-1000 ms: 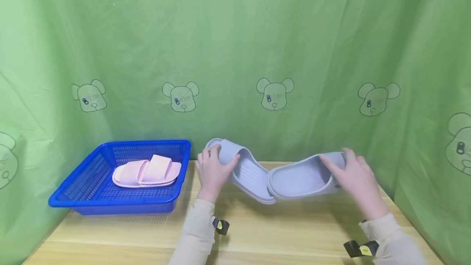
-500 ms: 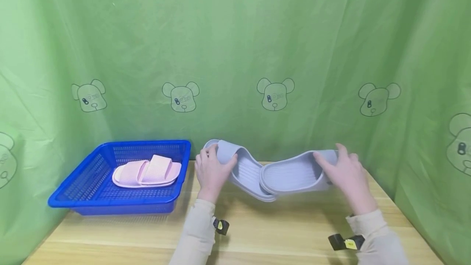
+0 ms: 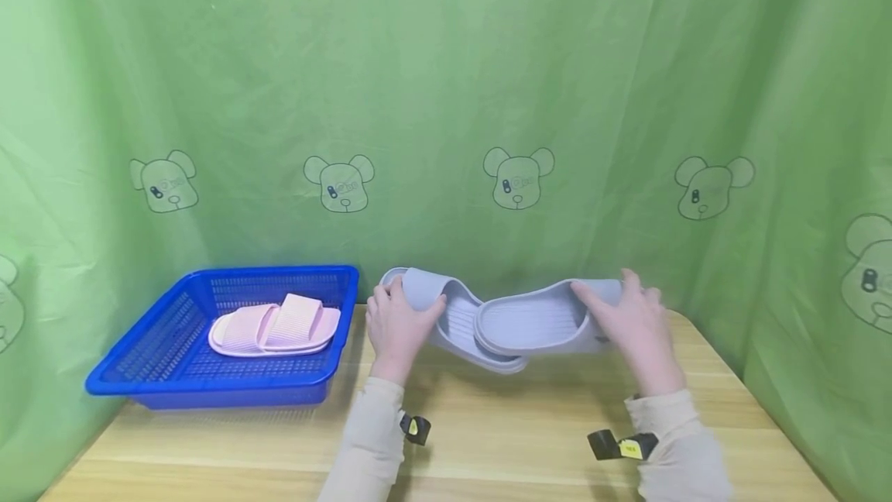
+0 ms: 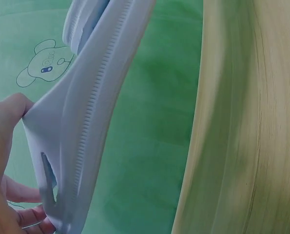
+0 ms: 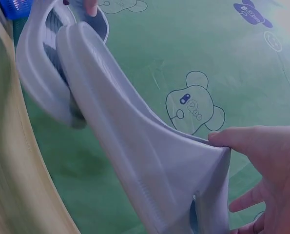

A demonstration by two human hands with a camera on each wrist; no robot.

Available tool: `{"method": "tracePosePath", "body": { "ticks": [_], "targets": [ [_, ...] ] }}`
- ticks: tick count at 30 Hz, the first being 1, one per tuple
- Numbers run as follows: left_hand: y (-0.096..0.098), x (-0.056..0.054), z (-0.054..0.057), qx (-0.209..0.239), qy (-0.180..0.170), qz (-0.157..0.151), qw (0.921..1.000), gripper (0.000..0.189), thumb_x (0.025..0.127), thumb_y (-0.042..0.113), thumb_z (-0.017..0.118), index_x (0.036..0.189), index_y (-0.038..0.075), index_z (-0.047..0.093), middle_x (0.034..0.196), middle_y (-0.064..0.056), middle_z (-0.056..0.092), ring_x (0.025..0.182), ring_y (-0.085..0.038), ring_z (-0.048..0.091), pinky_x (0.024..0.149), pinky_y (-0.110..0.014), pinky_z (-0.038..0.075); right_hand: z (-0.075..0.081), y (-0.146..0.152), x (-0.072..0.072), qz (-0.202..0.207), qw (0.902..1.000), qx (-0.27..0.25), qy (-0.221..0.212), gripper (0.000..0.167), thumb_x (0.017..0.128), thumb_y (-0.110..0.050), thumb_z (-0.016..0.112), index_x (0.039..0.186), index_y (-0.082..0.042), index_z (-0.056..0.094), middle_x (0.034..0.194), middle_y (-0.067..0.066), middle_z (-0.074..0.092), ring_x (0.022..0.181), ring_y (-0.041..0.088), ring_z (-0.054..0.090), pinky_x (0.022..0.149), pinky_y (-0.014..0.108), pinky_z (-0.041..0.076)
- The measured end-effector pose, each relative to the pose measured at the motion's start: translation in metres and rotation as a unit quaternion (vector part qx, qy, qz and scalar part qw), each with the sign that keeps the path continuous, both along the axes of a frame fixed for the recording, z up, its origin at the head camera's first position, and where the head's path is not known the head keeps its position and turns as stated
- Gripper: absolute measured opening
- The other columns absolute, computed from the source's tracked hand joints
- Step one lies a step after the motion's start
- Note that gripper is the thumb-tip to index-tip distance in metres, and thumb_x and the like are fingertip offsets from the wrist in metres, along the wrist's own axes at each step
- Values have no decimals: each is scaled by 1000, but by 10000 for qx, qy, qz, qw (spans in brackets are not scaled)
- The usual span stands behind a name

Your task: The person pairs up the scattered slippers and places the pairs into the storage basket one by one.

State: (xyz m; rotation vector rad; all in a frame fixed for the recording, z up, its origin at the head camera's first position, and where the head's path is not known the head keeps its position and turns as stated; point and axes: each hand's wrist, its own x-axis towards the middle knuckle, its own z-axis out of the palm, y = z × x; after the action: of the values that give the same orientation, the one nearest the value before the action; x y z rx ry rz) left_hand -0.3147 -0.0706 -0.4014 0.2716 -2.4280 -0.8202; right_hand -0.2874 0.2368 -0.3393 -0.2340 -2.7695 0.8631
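My left hand (image 3: 399,328) grips a grey-blue slipper (image 3: 460,318) by its toe strap, thumb on the strap's edge. In the right hand (image 3: 637,331) is a matching slipper (image 3: 533,321), also gripped at the strap end. Both slippers are held above the table, toes pointing outward. The right slipper's heel overlaps the left slipper's heel part and lies over it. In the right wrist view the thumb (image 5: 232,138) presses on the strap's rim, and the fingers reach toward the toe side. The left wrist view shows the slipper's ridged side (image 4: 88,112) and a slot near its toe.
A blue plastic basket (image 3: 223,387) stands at the left of the wooden table (image 3: 488,440). Inside it lie pink slippers (image 3: 240,331), overlapping each other. A green curtain (image 3: 432,99) with bear prints hangs behind and along both sides.
My right hand has moved left with its slipper, which now overlaps the left one more. The left hand has shifted only slightly, and its slipper lies a little flatter.
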Motion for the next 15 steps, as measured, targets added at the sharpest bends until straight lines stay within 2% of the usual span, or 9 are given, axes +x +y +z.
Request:
{"method": "tracePosePath", "body": {
  "ticks": [8,15],
  "targets": [
    [0,2,-1,-133,-122,-27,9998,95,69,68,71,137,5,51,118,-19,53,103,-33,51,87,-43,44,-4,-13,-1,-48,9999,51,91,112,83,-79,45,153,2,12,140,47,25,123,60,34,95,71,36],
    [1,3,-2,-203,-59,-94,9997,97,68,70,71,134,2,52,115,-19,54,100,-32,51,85,-42,45,-6,-15,-1,-146,9997,28,197,112,82,-80,45,155,-1,11,139,44,28,120,56,38,92,68,39]
  ]
}}
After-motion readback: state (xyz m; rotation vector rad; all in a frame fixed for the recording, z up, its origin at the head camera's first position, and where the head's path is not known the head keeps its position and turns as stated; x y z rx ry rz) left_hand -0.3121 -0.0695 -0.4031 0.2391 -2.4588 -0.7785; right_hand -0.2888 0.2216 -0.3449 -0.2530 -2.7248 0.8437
